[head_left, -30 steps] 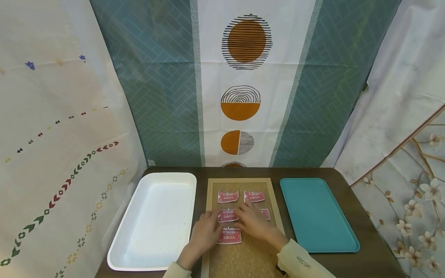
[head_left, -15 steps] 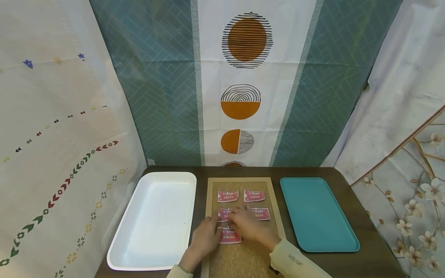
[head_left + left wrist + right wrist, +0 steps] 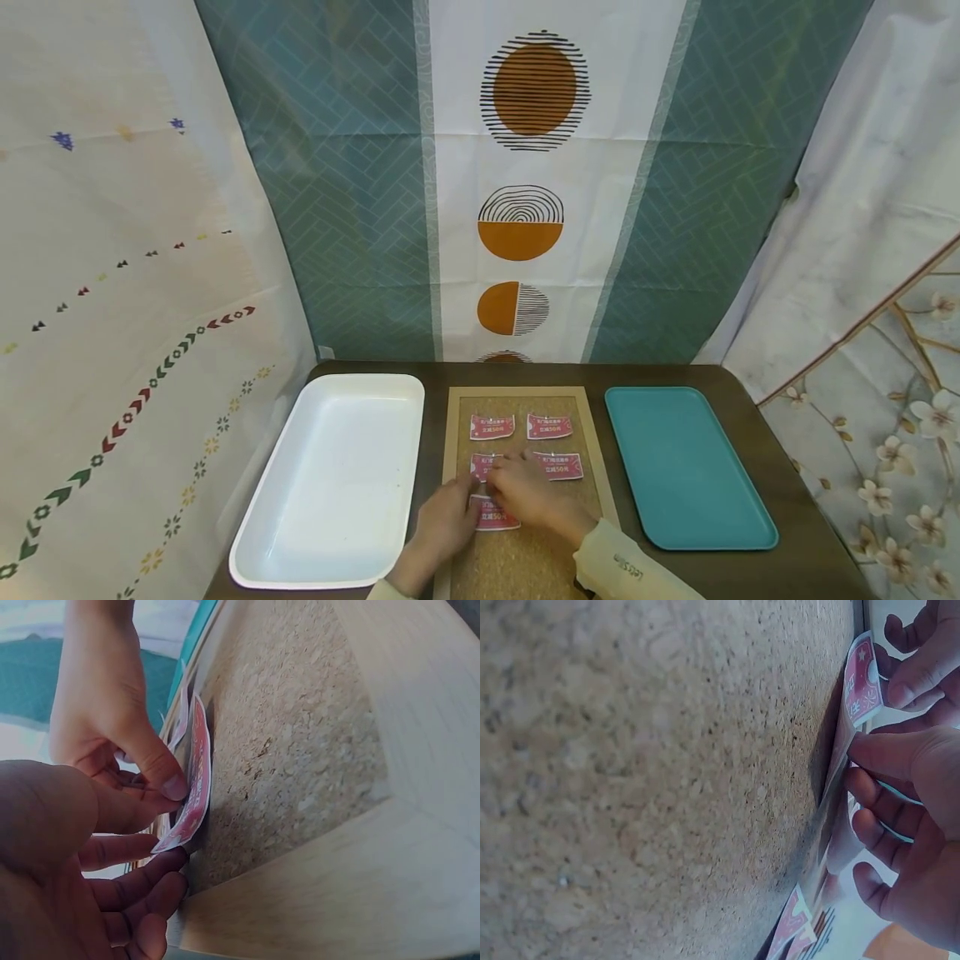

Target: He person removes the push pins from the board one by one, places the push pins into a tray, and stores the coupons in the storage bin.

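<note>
Corkboard [image 3: 528,567] carries five pink coupons in three rows, and the lowest coupon [image 3: 497,518], alone in the nearest row on the left, has both hands on it. Its long axis runs left to right across the board, the printed side faces up, and the lettering stands upright for the wearer of the head camera. Its left end lifts off the cork (both wrist views show the paper bowed).

The right hand [image 3: 529,493] pinches the top edge between thumb and index finger, with almost no gap; I cannot tell whether a pin is caught there too. The left hand [image 3: 444,518] curves its thumb and fingertips to the left end, nearly closed, but whether they grip the paper I cannot tell.

The lowest coupon reads 立减50元, its upper line partly covered; the right sleeve [image 3: 628,565] bears small lettering, apparently LetsSlim.

Compared with a second ago, the right hand has come down from the middle row to that top edge, so the middle-right coupon [image 3: 561,467] now shows most of its face. The left hand sits slightly lower.
</note>
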A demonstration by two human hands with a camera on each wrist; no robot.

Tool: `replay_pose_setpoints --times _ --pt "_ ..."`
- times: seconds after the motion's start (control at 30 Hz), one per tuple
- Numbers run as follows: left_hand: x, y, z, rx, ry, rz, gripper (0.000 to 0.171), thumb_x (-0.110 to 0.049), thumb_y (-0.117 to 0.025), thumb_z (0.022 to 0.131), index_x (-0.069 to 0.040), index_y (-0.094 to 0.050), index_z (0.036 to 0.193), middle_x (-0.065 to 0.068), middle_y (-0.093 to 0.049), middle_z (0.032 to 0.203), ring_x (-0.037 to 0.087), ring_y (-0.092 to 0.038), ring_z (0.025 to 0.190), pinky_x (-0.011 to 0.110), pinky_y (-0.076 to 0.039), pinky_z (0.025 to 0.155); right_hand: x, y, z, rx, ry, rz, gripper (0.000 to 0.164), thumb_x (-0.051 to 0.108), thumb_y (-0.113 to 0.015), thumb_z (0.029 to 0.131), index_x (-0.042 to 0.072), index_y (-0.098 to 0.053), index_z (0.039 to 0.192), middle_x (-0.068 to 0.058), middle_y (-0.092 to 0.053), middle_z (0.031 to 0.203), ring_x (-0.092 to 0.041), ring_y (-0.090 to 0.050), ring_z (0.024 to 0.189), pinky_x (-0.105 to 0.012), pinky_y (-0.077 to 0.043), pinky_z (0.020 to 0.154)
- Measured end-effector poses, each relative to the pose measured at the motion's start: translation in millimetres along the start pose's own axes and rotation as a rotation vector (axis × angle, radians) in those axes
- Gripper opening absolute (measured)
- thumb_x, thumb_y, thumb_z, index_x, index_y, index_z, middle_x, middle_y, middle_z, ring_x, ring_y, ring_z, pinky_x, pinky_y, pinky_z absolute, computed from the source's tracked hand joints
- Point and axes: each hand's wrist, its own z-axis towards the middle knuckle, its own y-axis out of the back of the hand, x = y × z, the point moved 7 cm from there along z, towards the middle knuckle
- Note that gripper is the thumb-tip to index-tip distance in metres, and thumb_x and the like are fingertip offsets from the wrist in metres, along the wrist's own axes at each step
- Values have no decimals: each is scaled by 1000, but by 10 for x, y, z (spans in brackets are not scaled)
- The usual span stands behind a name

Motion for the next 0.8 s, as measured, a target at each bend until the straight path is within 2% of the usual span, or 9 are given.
replay_pose_setpoints --times 0.17,0.27,0.4,0.5,0.63,0.8 --pt "3 -25 11 13 2 -14 21 -14 -72 94 -7 -72 113 11 -77 103 31 -75 90 48 -58 72 -6 -13 16 -8 -4 -9 4 24 -80 93 27 -79 91 12 -69 96 -14 -59 97 -37 -39 83" --pt "8 -23 8 7 -3 -15 18 -13 -72 94 -9 -72 111 10 -77 97 29 -74 83 45 -56 65 -14 -18 19 -12 -7 -8 4 23 -80 92 27 -79 91 11 -69 96 -14 -58 96 -37 -40 83" --pt "7 -5 -10 -8 -16 -13 10 -11 -72 94 -11 -70 103 2 -71 81 20 -66 68 36 -47 54 -20 -22 17 -10 -15 -5 4 24 -80 92 28 -79 91 12 -68 96 -13 -56 96 -38 -40 85" --pt "11 0 -24 -17 -21 -14 7 -11 -72 93 -12 -69 99 -3 -64 73 14 -58 62 33 -41 51 -27 -33 21 -3 -27 16 4 24 -80 92 28 -79 92 12 -69 96 -14 -56 98 -41 -41 88" --pt "27 -17 -36 -11 -23 -26 14 -9 -76 89 -12 -72 102 -3 -68 78 13 -61 65 33 -43 53 -45 -48 22 -2 -49 64 5 22 -82 91 26 -79 92 13 -70 93 -14 -57 98 -45 -44 91" --pt "66 -60 -43 15 -12 -35 22 -10 -79 87 -12 -75 108 -1 -73 86 14 -65 71 32 -46 57 -62 -49 16 -40 -49 123 9 18 -84 86 23 -77 83 13 -69 84 -14 -61 93 -48 -46 92"
